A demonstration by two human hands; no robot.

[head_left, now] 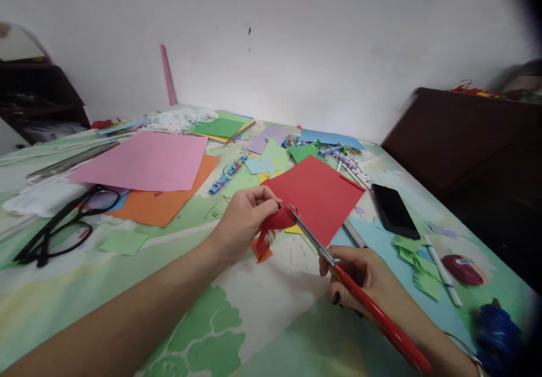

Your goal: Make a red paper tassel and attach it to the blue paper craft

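Here's my left hand [248, 219] pinching the fringed red paper [277, 220] near centre, my right hand [359, 272] wrapped round the scissors [353, 288], blades at the fringe's right, red sheet [322, 193] just beyond!

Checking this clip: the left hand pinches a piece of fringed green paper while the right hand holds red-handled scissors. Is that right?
Not quite: the head view shows that the fringed paper pinched by the left hand is red, not green. The right hand does hold the red-handled scissors.
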